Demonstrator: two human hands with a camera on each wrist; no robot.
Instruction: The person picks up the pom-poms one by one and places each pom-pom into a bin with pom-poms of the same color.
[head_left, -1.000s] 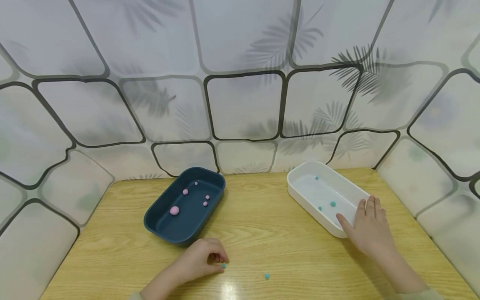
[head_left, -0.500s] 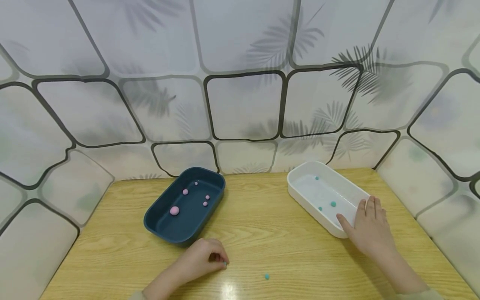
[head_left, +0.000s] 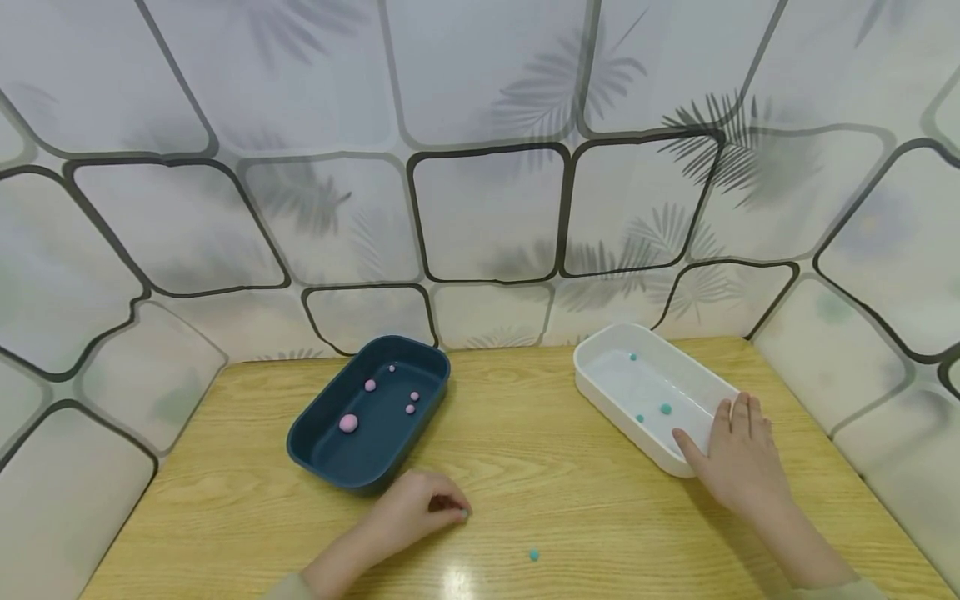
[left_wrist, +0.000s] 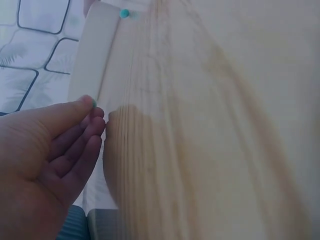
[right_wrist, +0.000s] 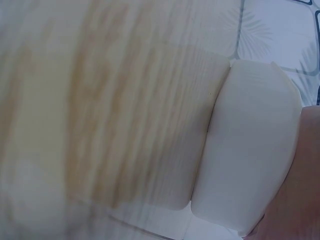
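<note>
My left hand (head_left: 422,510) pinches a small teal ball (head_left: 464,514) between thumb and fingertips, close over the table in front of the dark blue tray (head_left: 315,467). In the left wrist view only a sliver of that teal ball (left_wrist: 94,103) shows at the thumb tip. A second teal ball (head_left: 534,555) lies on the table to the right of this hand. My right hand (head_left: 742,458) rests with fairly straight fingers over the near right rim of the white tray (head_left: 622,417). Inside the white tray are three teal balls, the largest teal ball (head_left: 666,409) near its middle.
Several pink balls of different sizes lie in the dark blue tray, the biggest pink ball (head_left: 348,423) toward its near left. Both trays stand toward the back of the wooden table (head_left: 510,450). A patterned curtain-like backdrop (head_left: 487,208) encloses the table behind and at the sides.
My left hand has closed its fingertips on the small teal ball and moved slightly right and away from me with it. The right hand and both trays stay in place.
</note>
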